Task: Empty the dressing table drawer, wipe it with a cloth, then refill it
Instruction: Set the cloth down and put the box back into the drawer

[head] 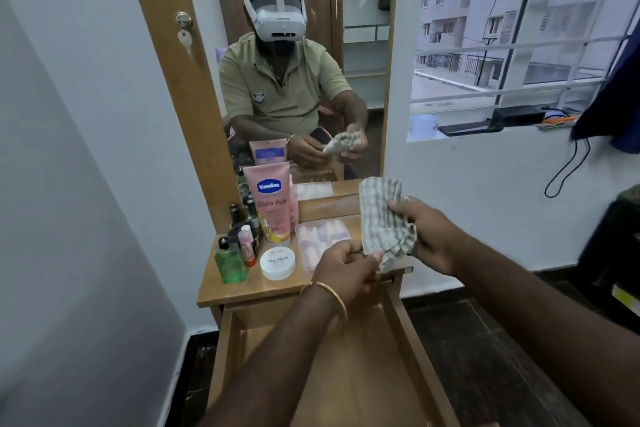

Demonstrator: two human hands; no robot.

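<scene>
A checked grey-and-white cloth (382, 218) hangs folded above the dressing table top. My right hand (427, 234) grips its right side and my left hand (346, 269) pinches its lower edge. Below my arms the wooden drawer (363, 374) is pulled out, and the part of its floor that shows is bare. On the table top (242, 288) stand a pink Vaseline tube (272, 204), a green bottle (229, 262), a white nail-polish remover tub (278, 263), a clear box of press-on nails (320, 241) and several small bottles (247, 218).
A mirror (294, 80) behind the table reflects a person wearing a headset and holding the cloth. A barred window (519, 45) is at the right, with a black cord (568, 170) hanging below it. The white wall is close on the left.
</scene>
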